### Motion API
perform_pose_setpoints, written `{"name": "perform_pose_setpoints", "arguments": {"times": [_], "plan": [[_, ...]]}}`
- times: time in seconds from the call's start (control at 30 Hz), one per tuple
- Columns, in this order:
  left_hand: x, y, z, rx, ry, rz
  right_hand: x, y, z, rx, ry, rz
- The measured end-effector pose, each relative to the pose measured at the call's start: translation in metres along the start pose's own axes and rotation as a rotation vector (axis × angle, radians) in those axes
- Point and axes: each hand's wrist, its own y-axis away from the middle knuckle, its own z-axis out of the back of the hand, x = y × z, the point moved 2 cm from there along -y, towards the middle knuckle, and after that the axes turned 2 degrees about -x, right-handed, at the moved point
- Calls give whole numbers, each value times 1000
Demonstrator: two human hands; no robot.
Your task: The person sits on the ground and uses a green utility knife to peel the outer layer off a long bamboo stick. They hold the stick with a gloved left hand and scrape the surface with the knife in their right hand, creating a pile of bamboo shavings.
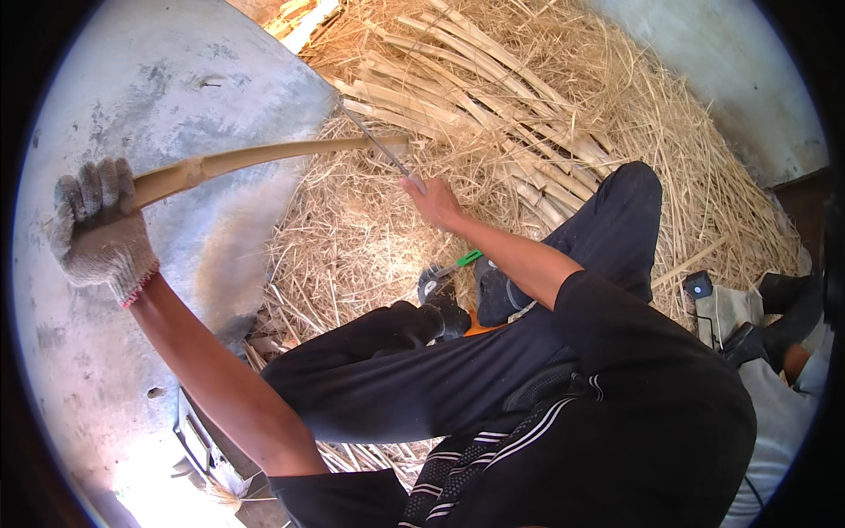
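glove (128, 255) encloses left hand (101, 224) gripping bamboo strip (255, 157).

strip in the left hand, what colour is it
The curved strip in the left hand is yellowish brown, seen best in the head view.

At 9 o'clock, the left hand (101, 224), in a knitted work glove, grips one end of a split-bamboo strip (255, 160) that reaches toward 12 o'clock. Just above the centre, the bare right hand (433, 204) holds a knife (373, 141), its narrow blade pointing to 11 o'clock and crossing the strip near the far end; contact is unclear. Bamboo shavings (352, 229) surround them, with more bamboo strips (466, 99) heaped toward 12 and 1 o'clock. A green-handled tool (469, 258) lies by the wearer's feet, just 3 o'clock of centre.
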Motion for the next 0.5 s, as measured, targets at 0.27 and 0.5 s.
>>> {"name": "perform_pose_setpoints", "arguments": {"times": [0.27, 0.5], "plan": [[-11, 43, -31, 28, -135, -125, 1, 18, -2, 107, -146, -127], [-29, 22, -21, 249, -84, -75, -1, 18, -17, 90, -92, -18]]}}
